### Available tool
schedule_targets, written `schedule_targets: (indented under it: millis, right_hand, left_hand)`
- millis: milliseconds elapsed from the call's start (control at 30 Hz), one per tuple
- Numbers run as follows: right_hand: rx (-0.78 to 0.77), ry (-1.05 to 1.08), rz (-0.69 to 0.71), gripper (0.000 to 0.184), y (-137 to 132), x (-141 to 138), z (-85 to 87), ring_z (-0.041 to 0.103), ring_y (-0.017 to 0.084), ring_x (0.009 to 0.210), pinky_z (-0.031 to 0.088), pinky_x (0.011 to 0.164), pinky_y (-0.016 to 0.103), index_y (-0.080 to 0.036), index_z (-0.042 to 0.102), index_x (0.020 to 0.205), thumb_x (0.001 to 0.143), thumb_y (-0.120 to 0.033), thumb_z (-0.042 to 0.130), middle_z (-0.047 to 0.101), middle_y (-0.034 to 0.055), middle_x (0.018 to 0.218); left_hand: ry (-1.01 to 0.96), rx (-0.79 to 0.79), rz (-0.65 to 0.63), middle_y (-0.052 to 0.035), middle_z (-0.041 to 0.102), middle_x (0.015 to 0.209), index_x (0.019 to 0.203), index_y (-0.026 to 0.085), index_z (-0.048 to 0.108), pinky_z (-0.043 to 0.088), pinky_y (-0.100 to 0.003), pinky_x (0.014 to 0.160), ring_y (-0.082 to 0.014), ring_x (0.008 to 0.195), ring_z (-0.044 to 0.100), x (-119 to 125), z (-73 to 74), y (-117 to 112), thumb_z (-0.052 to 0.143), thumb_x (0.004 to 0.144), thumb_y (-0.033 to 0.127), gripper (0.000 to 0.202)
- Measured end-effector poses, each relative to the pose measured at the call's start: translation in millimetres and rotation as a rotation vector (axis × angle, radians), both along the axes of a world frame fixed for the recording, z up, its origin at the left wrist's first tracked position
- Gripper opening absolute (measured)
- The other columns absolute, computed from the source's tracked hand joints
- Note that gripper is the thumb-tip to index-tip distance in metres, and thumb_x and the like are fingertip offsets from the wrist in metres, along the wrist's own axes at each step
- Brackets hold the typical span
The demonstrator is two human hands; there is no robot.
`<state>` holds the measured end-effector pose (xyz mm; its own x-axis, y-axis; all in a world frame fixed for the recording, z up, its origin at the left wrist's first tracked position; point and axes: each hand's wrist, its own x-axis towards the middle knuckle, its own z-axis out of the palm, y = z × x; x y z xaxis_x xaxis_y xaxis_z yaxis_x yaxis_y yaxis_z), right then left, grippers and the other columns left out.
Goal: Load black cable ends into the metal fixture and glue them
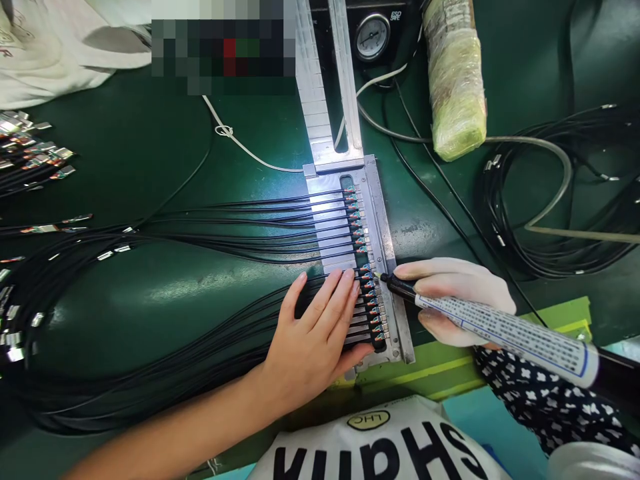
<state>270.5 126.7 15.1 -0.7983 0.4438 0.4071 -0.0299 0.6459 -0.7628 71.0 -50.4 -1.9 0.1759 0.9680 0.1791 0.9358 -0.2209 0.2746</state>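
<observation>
A metal fixture (395,293) lies on the green mat and holds a row of several black cables (240,230) with coloured wire ends (361,243) lined up in its slot. My left hand (313,333) lies flat, fingers together, pressing the lower cables against the fixture. My right hand (455,297), in a pale glove, grips a marker pen (500,327) whose black tip touches the wire ends near the middle of the row.
A metal rail (325,73) runs up from the fixture to a pressure gauge (373,37). A wrapped greenish roll (456,73) lies at top right, coiled black cables (565,200) at right, loose connectors (30,150) at far left. A printed white bag (380,443) sits near me.
</observation>
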Motion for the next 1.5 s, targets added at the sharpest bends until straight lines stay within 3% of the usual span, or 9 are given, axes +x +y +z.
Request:
schedule_targets:
  millis: [267,900,1100,1500]
  right_hand:
    - [-0.032,0.004,-0.026,0.034,0.2,1.0,-1.1,0.077,0.027,0.095,0.070,0.076,0.039,-0.027,0.067,0.115,0.083,-0.020,0.076,0.077,0.0107,0.109]
    - [-0.043,0.026,-0.058,0.027,-1.9,0.2,-3.1,0.076,0.025,0.100,0.068,0.085,0.035,-0.020,0.067,0.109,0.084,-0.020,0.077,0.076,0.0137,0.110]
    - [0.010,0.048,-0.028,0.017,-4.6,4.8,0.2,0.077,0.024,0.094,0.068,0.077,0.032,-0.020,0.067,0.101,0.086,-0.023,0.073,0.077,0.0127,0.103]
    - [-0.024,0.036,-0.010,0.027,-2.8,4.7,-4.9,0.077,0.026,0.093,0.069,0.075,0.037,-0.025,0.069,0.110,0.084,-0.024,0.076,0.077,0.0114,0.105]
  left_hand:
    - [0.000,-0.005,-0.003,-0.0160,0.051,0.152,0.139,0.002,0.055,0.013,-0.055,0.131,-0.0299,0.139,0.052,-0.1,1.5,1.1,0.057,0.097,0.055,0.068]
    - [-0.005,0.006,0.000,-0.0172,0.054,0.149,0.138,0.003,0.056,0.015,-0.056,0.130,-0.0301,0.140,0.052,0.4,-0.1,0.4,0.061,0.094,0.057,0.070]
    - [-0.013,0.000,-0.005,-0.0183,0.056,0.147,0.140,0.004,0.054,0.015,-0.057,0.130,-0.0302,0.140,0.052,0.7,0.6,1.0,0.062,0.094,0.055,0.069]
    - [-0.008,-0.006,-0.005,-0.0190,0.057,0.147,0.143,0.004,0.051,0.015,-0.056,0.129,-0.0301,0.139,0.054,0.2,1.3,2.1,0.063,0.093,0.056,0.073]
